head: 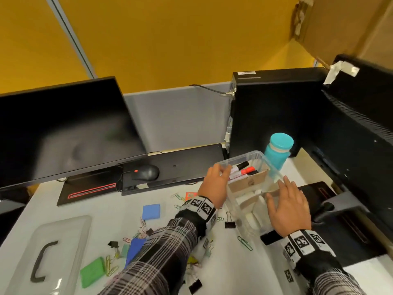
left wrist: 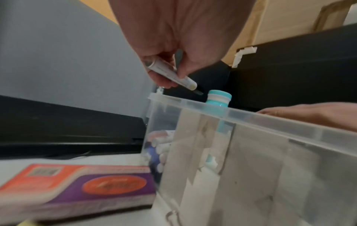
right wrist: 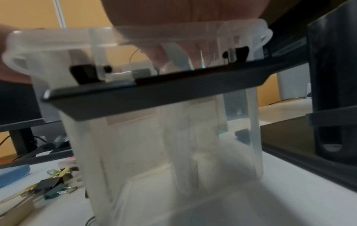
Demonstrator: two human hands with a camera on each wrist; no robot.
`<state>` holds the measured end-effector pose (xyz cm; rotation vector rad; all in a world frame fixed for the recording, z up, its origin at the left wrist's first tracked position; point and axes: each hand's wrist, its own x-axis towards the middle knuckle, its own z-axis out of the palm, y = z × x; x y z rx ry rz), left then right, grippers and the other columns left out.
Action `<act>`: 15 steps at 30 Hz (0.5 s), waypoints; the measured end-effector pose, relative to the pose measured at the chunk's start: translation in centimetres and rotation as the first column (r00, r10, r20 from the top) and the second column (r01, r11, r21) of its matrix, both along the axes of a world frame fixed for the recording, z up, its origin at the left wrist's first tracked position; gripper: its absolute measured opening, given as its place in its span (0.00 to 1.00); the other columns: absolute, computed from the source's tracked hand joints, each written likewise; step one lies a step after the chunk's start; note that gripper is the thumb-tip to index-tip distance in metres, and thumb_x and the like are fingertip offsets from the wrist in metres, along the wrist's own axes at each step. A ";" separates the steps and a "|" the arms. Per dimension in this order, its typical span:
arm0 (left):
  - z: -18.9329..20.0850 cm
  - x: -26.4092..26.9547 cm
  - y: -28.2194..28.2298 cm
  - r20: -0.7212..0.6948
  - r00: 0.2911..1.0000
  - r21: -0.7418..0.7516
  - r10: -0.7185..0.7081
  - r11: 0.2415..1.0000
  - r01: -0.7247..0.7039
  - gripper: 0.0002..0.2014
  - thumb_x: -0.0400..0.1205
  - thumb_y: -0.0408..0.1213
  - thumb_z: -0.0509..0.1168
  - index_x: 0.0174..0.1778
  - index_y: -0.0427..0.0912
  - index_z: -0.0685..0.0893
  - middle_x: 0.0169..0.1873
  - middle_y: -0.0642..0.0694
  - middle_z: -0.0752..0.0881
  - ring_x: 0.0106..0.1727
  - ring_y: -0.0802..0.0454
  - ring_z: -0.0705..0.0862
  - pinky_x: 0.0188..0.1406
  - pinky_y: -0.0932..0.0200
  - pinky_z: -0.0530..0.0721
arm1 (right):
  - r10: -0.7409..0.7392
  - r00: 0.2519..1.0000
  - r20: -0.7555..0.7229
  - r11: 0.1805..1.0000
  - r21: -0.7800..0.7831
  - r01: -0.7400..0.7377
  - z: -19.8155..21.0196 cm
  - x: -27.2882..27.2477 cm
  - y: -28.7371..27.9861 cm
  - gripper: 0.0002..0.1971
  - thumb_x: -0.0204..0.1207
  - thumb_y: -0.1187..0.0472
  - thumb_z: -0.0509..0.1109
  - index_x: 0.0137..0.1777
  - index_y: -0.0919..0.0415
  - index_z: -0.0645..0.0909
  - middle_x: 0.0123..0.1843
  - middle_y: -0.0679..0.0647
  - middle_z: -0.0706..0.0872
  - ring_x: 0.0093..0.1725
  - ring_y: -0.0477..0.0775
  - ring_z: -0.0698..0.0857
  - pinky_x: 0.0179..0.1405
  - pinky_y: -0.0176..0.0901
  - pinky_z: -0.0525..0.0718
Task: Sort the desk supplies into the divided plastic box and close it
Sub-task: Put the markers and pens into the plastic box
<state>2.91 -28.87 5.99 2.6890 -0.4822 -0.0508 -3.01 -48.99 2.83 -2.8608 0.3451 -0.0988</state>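
The clear divided box [head: 258,155] stands right of centre, split by cardboard dividers [head: 247,183]. Several markers [head: 244,170] lie in its far compartment. My left hand [head: 223,170] pinches a white marker [left wrist: 185,79] with a black tip just above the box's rim [left wrist: 251,118] at that far compartment. My right hand [head: 287,205] lies flat across the near right rim, fingers straight; through the clear wall [right wrist: 154,145] its fingers [right wrist: 164,50] show over the edge. The clear lid [head: 70,228] with a black handle lies at the lower left. Blue pads [head: 151,211], a green pad [head: 92,272], paper clips [head: 244,242] and binder clips [head: 230,224] are scattered on the desk.
A monitor [head: 63,128] stands at the left, with a keyboard [head: 180,165] and mouse [head: 145,172] behind the clutter. A teal bottle [head: 277,152] and a black PC tower [head: 276,111] stand behind the box. A black stand base [head: 325,205] sits right of it. An orange-purple packet [left wrist: 77,183] lies against the box's left side.
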 end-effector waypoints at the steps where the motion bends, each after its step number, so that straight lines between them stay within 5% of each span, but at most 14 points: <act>1: 0.0 0.8 -1.0 -0.001 1.000 0.038 -0.022 0.999 0.022 0.34 0.80 0.25 0.60 0.81 0.44 0.58 0.70 0.39 0.67 0.71 0.41 0.67 0.70 0.51 0.73 | -0.002 1.000 0.001 1.000 0.000 0.002 0.0 -0.1 0.1 0.32 0.81 0.41 0.51 0.81 0.57 0.57 0.84 0.55 0.57 0.83 0.56 0.57 0.82 0.56 0.56; 7: 0.6 3.6 -3.9 -0.155 0.987 0.226 -0.053 0.970 0.087 0.21 0.84 0.31 0.55 0.75 0.38 0.68 0.70 0.35 0.68 0.72 0.36 0.68 0.70 0.45 0.71 | -0.011 1.000 -0.012 1.000 -0.011 0.011 0.4 -0.2 0.2 0.32 0.80 0.41 0.51 0.81 0.56 0.58 0.84 0.55 0.56 0.82 0.56 0.57 0.82 0.55 0.56; 11: 0.7 3.7 -4.8 -0.240 0.961 0.175 -0.135 0.968 0.179 0.24 0.85 0.31 0.53 0.79 0.43 0.64 0.70 0.33 0.71 0.71 0.35 0.72 0.71 0.43 0.70 | -0.001 0.999 -0.038 0.999 -0.039 -0.001 0.5 -0.2 0.2 0.33 0.80 0.39 0.49 0.81 0.55 0.56 0.85 0.55 0.53 0.83 0.56 0.55 0.82 0.55 0.55; 15: 0.7 3.5 -5.3 -0.296 0.944 0.196 -0.145 0.958 0.209 0.29 0.84 0.30 0.52 0.82 0.48 0.56 0.72 0.36 0.76 0.75 0.41 0.70 0.79 0.45 0.55 | -0.001 0.999 -0.041 0.999 -0.051 -0.001 0.5 -0.1 0.2 0.32 0.80 0.39 0.49 0.81 0.55 0.57 0.84 0.55 0.54 0.83 0.56 0.55 0.82 0.55 0.55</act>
